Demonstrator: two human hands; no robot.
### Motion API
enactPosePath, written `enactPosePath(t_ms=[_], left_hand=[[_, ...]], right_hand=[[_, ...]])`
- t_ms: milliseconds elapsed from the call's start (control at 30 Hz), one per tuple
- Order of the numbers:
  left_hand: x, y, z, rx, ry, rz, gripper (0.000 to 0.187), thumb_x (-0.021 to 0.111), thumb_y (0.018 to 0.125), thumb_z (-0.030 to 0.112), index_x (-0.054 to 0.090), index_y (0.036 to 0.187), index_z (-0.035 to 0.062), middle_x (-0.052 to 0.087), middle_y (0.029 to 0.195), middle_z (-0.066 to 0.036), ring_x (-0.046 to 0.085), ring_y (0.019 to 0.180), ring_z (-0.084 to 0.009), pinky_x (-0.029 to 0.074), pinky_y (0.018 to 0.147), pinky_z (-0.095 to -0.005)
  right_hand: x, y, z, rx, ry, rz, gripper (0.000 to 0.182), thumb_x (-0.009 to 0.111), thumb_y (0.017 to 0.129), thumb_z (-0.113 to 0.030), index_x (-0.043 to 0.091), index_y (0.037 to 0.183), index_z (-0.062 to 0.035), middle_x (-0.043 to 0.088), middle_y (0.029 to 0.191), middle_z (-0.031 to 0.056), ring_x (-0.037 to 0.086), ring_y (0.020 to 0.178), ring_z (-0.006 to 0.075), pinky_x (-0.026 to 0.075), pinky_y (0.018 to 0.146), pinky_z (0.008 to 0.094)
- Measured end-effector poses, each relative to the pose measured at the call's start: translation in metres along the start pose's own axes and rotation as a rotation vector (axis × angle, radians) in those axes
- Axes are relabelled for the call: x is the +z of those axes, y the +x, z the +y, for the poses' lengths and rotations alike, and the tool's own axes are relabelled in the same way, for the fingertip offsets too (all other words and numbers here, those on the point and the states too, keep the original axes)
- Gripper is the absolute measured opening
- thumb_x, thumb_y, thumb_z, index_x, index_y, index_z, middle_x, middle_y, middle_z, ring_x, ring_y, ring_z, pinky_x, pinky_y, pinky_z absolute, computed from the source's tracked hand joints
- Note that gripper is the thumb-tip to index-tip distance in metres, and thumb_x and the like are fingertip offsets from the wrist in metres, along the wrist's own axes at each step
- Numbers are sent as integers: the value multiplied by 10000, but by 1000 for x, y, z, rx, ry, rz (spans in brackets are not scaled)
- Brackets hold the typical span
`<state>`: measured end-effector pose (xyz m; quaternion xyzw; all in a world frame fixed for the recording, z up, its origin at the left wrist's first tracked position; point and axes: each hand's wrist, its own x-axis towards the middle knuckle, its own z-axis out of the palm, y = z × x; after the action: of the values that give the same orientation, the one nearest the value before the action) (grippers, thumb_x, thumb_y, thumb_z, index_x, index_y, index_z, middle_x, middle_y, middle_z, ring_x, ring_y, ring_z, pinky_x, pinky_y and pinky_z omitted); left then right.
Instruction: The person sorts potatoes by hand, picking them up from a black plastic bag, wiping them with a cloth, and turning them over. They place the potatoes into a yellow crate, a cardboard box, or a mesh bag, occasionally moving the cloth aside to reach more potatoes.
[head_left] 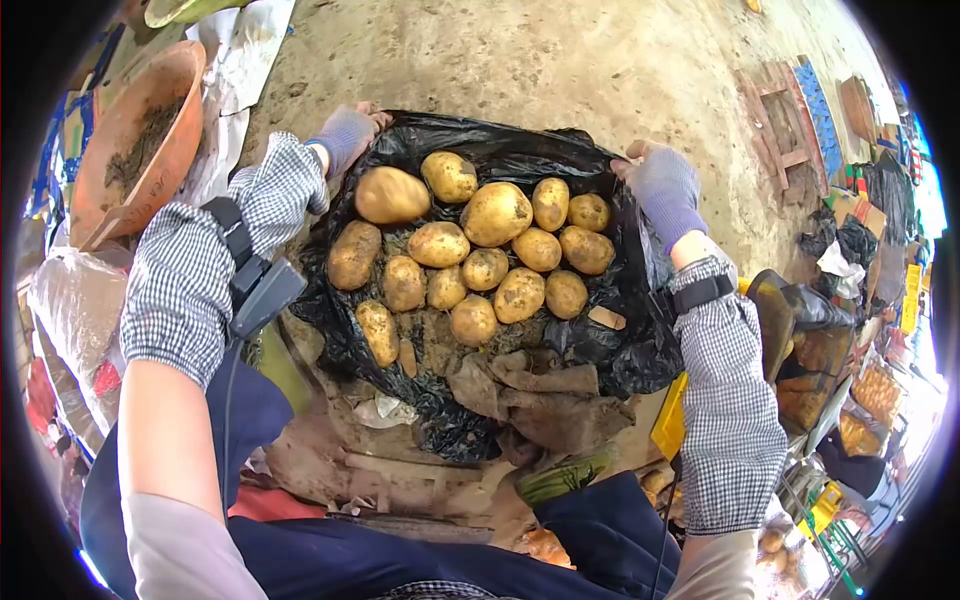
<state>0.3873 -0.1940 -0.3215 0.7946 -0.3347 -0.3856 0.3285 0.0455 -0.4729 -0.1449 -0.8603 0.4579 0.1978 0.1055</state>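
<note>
Several soil-dusted potatoes point(497, 214) lie in an open black plastic bag point(470, 135) on the ground in front of me. My left hand point(348, 136), in a grey-purple glove with bare fingertips, pinches the bag's rim at its far left corner. At the far right corner my right hand point(661, 188), gloved the same way, has its fingers closed on the rim. The bag's mouth is spread between both hands. A crumpled brown cloth point(560, 405) lies over the bag's near edge.
An orange basin point(185, 130) with soil in it stands at the left beside white sheeting point(235, 60). A wooden frame point(780, 130) and a blue board point(818, 118) are at the far right. A yellow object point(669, 418) sits near my right knee. Boxes and bags crowd the right side.
</note>
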Motion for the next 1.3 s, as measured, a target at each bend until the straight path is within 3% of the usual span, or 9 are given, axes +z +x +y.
enactPosePath(t_ms=[233,400,500,567,800,933,1033,1167,1300], left_hand=[[-39,-48,59,-173,221,182,279,618,923,289,660,1101,79,696,972,-145,650,911,-207,490,808,-341],[-94,-34,37,-385,-218,19,289,676,888,241,644,1109,58,677,962,-119,623,920,-173,475,829,-317],[-109,-24,2,231,-224,-3,467,727,836,197,569,1237,17,637,1057,-81,573,860,-162,458,841,-273],[-71,-59,88,61,-490,564,567,724,814,200,513,1293,-17,612,1125,-109,570,861,-204,456,875,-294],[6,-191,206,86,-199,1065,463,651,863,154,508,1268,-18,512,1270,-196,461,1209,-328,328,1084,-429],[66,-246,221,188,-1375,388,444,646,954,193,470,1308,-9,551,1215,-82,537,1111,-188,459,996,-313],[61,-307,276,-141,-1083,-278,696,683,920,346,349,1476,93,494,1369,-82,498,1257,-195,435,1036,-314],[65,-347,297,240,-1020,-312,847,828,794,278,356,1470,82,489,1357,-45,480,1250,-151,410,1067,-306],[52,-389,341,433,-925,-376,879,854,756,243,371,1470,71,481,1374,-61,477,1261,-163,396,1077,-315]], right_hand=[[5,-55,-5,-178,366,80,549,715,846,-246,551,1355,-121,698,1095,120,669,1018,296,526,872,372],[21,-102,-80,-943,2,117,481,635,816,-59,538,1286,-70,557,1310,92,550,1213,251,461,1023,403],[66,-82,-98,-956,-204,135,681,709,740,-98,429,1358,-42,435,1425,118,444,1315,277,413,1065,420],[77,-72,-111,-802,-169,112,482,637,784,-63,482,1239,-23,531,1248,126,542,1170,281,468,966,406],[37,-116,-91,-716,212,181,834,857,640,-239,440,1335,-41,515,1302,164,510,1212,346,436,1016,422],[11,-194,-73,-669,435,450,924,871,561,-156,415,1358,-54,491,1349,165,489,1231,369,423,1030,444],[-10,-245,-64,-666,435,580,1000,836,534,-89,375,1421,-63,458,1405,164,442,1298,372,377,1082,467],[-44,-321,-50,-733,401,472,1075,823,593,-37,254,1505,-35,361,1489,187,364,1391,348,318,1150,435],[-61,-377,-22,-597,1367,180,1028,816,744,-29,158,1534,-26,362,1493,121,395,1363,209,376,1110,363]])
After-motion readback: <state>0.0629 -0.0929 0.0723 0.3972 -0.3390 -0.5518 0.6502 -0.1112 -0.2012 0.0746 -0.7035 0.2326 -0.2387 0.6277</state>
